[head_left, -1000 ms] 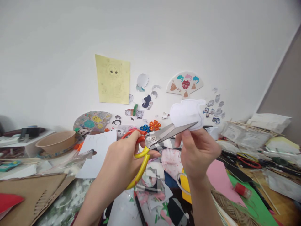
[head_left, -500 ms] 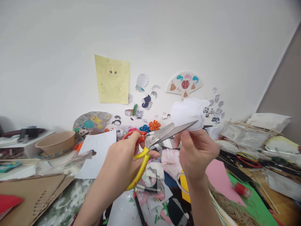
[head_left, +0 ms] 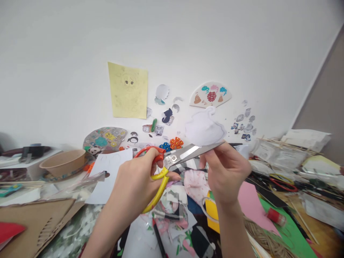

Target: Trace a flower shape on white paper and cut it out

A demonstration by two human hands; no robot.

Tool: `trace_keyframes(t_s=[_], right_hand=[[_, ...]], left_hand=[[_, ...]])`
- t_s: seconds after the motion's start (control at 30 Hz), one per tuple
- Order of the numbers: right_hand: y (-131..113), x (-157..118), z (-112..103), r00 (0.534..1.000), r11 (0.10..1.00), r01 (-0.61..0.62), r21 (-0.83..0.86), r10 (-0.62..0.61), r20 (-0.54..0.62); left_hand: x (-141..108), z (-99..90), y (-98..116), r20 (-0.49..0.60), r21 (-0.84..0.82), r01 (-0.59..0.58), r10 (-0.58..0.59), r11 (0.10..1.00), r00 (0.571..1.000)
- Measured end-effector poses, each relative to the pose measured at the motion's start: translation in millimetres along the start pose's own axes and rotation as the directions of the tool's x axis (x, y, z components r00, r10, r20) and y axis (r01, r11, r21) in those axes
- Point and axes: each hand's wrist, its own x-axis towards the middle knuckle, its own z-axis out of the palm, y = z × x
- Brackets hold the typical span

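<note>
And here's the left hand (head_left: 135, 179), wrapped tight around the yellow-and-orange handles of the long-bladed scissors (head_left: 182, 156), blades only slightly parted! Up above them sits the puffy white fabric piece (head_left: 204, 129), pinched in the right hand (head_left: 227, 172), its lower edge right at the upper blade, with the fingers (head_left: 212, 152) curled just beneath the steel. Both hands are raised close together over the crowded surface, with a pink-patterned cloth (head_left: 195, 186) just below them, paper scraps (head_left: 172, 211) heaped beside it, and a pink card (head_left: 251, 206) off to the right!
</note>
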Motion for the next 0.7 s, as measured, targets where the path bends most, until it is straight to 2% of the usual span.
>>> trace_keyframes(t_s=[0.27,0.7], right_hand=[[-7.6,4.2,-10.8,0.992,1.000,-0.015,-0.010,0.016,0.129],[-12.0,3.6,-12.4,0.991,1.000,-0.014,-0.012,0.015,0.131]], left_hand=[[-0.6,-1.8,-0.9,-0.018,0.027,-0.033,0.034,0.999,0.999],[1.5,1.3,-4.3,-0.024,-0.031,-0.067,0.066,0.997,0.998]])
